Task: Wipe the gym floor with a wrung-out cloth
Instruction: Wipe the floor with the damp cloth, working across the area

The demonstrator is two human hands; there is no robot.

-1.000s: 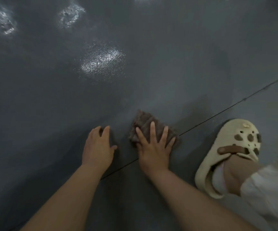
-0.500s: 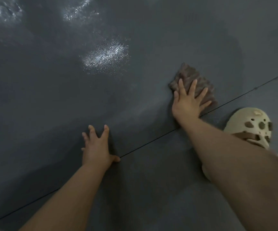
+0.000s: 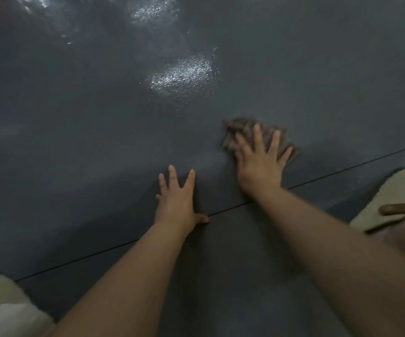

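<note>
Right hand: fingers spread wide and flat on the cloth, so pressure covers its whole area.
Cloth: bunched on the gym floor, just beyond the seam line.
Left hand: fingers splayed, holding nothing, palm down on the floor; I judge it props my weight.
Sandal: right of the cloth, apart.
</note>
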